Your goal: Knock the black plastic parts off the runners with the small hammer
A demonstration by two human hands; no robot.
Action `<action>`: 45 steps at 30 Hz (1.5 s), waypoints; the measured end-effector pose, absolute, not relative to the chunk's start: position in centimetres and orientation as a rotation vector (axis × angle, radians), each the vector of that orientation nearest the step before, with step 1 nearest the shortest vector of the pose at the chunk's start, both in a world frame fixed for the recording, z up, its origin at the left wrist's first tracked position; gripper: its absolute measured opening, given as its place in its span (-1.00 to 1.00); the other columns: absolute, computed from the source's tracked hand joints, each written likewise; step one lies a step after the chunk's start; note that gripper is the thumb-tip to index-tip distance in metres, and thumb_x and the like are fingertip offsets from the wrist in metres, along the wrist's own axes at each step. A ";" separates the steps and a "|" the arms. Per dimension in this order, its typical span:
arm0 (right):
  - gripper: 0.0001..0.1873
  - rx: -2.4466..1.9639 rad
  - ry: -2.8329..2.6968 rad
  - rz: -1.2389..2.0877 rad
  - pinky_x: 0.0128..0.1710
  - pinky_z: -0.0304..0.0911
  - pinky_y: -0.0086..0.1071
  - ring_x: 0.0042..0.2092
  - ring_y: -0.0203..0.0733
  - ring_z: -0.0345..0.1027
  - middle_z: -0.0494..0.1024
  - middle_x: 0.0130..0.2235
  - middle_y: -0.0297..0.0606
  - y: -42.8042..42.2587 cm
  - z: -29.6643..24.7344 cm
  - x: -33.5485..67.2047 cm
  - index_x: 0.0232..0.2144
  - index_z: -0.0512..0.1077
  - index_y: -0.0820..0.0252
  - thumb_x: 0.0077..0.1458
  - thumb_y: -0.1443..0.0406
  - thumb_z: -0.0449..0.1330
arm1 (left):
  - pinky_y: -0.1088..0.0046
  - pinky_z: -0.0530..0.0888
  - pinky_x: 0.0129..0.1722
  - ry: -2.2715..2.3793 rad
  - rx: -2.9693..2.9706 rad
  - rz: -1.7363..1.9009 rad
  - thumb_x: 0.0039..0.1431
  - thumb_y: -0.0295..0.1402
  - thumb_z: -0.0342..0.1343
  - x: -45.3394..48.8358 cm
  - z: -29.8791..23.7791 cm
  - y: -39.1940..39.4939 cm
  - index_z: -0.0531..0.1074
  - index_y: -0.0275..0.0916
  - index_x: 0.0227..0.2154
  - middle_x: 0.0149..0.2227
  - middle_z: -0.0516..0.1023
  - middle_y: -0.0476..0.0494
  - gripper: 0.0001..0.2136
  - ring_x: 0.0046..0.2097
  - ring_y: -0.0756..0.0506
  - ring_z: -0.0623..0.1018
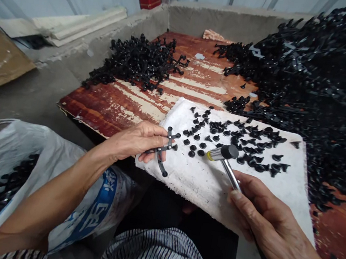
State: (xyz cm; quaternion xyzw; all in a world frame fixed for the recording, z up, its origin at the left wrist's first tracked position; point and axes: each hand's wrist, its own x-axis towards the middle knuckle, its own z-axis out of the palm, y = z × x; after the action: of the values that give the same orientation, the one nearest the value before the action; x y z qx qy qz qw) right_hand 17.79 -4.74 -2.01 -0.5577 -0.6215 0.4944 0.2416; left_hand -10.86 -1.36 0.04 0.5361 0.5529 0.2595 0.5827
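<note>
My left hand [136, 139] grips a black moulded plastic runner [165, 148] with several arms, over the edge of a white fibrous slab [216, 191]. My right hand [261, 206] is shut on the steel shaft of a small hammer [224, 154], which has a black head with a yellow face. The head hangs just over the slab, next to several small black mushroom-shaped plastic pieces [239, 139] scattered there. I cannot tell whether it touches them.
A red-stained wooden board [123, 114] lies in a concrete-walled bin [207, 20]. It bears a black runner heap [137, 62], and a larger heap [327, 82] fills the right. At lower left, a white sack with blue print [56, 181] holds black parts [6, 192].
</note>
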 end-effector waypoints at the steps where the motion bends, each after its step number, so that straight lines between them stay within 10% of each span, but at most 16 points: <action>1: -0.62 -1.522 -1.699 1.350 -0.61 0.23 -0.41 -0.51 -0.22 0.25 0.46 -0.43 -0.30 -4.8 -2.0 17.8 -0.11 0.46 0.09 0.13 0.02 0.13 | 0.64 0.24 -0.73 1.301 1.265 0.596 0.16 -0.25 0.13 -10.7 -0.1 -1.7 0.50 -0.37 -0.49 -0.52 0.56 -0.14 -0.74 -0.70 0.15 0.29; 26: -0.64 -1.455 -1.688 1.443 -0.73 0.09 -0.46 -0.61 -0.30 0.08 0.26 -0.52 -0.42 -4.8 -2.4 18.5 -0.05 0.41 0.06 0.20 0.05 0.09 | 0.65 0.24 -0.67 1.373 1.335 0.598 0.20 -0.24 0.07 -9.5 -0.7 -2.8 0.46 -0.34 -0.44 -0.47 0.55 -0.07 -0.75 -0.65 0.16 0.30; 45: -0.54 -1.516 -1.686 1.493 -0.60 0.24 -0.43 -0.52 -0.25 0.22 0.48 -0.38 -0.34 -4.7 -2.6 19.3 0.10 0.39 0.00 0.23 -0.01 0.10 | 0.64 0.16 -0.68 1.339 1.377 0.588 0.21 -0.31 0.04 -8.4 -0.8 -2.1 0.44 -0.34 -0.43 -0.49 0.54 -0.07 -0.79 -0.66 0.16 0.28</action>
State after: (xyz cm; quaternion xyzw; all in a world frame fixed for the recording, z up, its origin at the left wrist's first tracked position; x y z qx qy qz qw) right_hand 19.28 -4.75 -2.64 -0.5459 -0.6069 0.5374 0.2118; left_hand -8.42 -2.09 -0.76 0.5785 0.5625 0.2471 0.5366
